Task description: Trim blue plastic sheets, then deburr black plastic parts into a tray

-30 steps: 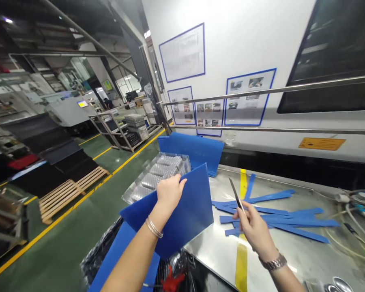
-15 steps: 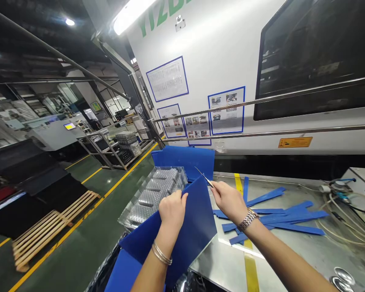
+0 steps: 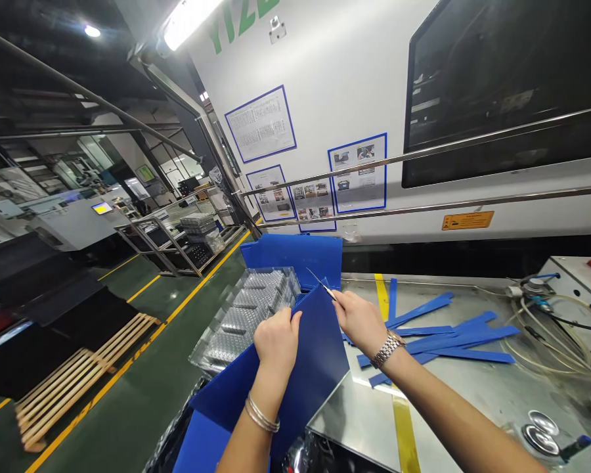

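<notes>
My left hand is closed over the upper edge of a blue plastic sheet, with the thumb pointing up. My right hand pinches a thin-bladed knife. Its narrow blade points up and left across the sheet's top corner; whether it touches the edge I cannot tell. The sheet stands tilted, in front of clear plastic trays. More blue sheets stand upright behind them.
Cut blue strips lie scattered on the metal table at right. Hoses and round metal parts are on its right side. Metal rails cross in front of the white machine. A wooden pallet lies on the floor at left.
The view has turned slightly right. My right hand and the knife have shifted a little left along the sheet's top corner. My left hand keeps its grip.
</notes>
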Tool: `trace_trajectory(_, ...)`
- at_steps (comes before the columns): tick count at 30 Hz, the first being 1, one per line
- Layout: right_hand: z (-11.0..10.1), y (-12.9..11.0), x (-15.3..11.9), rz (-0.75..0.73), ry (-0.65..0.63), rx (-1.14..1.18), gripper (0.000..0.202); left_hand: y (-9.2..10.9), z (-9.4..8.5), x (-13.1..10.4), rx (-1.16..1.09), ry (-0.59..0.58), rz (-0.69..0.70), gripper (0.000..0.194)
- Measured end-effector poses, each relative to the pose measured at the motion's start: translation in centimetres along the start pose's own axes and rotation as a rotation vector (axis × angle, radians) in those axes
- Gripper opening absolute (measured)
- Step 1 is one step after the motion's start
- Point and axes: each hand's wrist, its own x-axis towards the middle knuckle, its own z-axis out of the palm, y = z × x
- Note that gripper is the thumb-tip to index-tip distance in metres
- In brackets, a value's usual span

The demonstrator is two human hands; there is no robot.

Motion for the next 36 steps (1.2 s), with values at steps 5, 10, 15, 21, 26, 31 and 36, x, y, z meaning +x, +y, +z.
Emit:
trace_trajectory(5,1.8,0.2,-0.9,0.058,-0.071,-0.014,0.036,0.0,-0.1,-0.4,-0.011,0.015,-0.002,0.032)
trace_trajectory(10,6.1,1.5,-2.4,0.120,-0.193,-0.019,0.037,0.1,-0.3,-0.7,0.009,0.055,-0.014,0.029)
trace_trajectory(15,11.1,3.4,-4.4,0.180,-0.320,-0.007,0.038,0.1,-0.5,-0.8,0.033,0.104,-0.003,0.027)
trace_trajectory(21,16.8,6.0,-6.8,0.249,-0.441,0.027,0.031,-0.2,-0.5,-1.3,0.093,0.197,0.053,0.031)
trace_trajectory(26,21.0,7.6,-8.1,0.290,-0.512,0.058,0.033,-0.7,-0.4,-1.6,0.114,0.354,0.170,0.032)
trace_trajectory(31,24.1,8.7,-10.0,0.337,-0.576,0.095,0.032,-1.3,-2.4,-1.3,0.090,0.530,0.312,0.042)
trace_trajectory(36,25.8,9.9,-12.8,0.380,-0.613,0.122,0.027,-2.4,-8.0,-0.8,-0.068,0.621,0.229,0.034)
